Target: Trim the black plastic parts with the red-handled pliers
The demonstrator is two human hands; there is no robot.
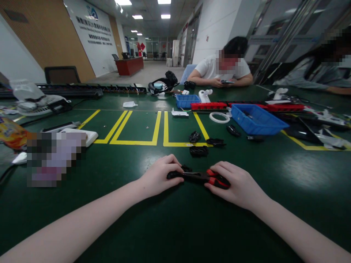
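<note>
Holding pliers (203, 176) in right hand (238, 183), black piece (173, 175) in left hand (158, 176)

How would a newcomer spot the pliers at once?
Start at the green table and find its near side, where the left hand and the right hand face each other. The pliers stretch between them, handles in the right hand, dark jaws toward the left. Their red-and-black handles set them apart from the all-black parts just beyond.
</note>
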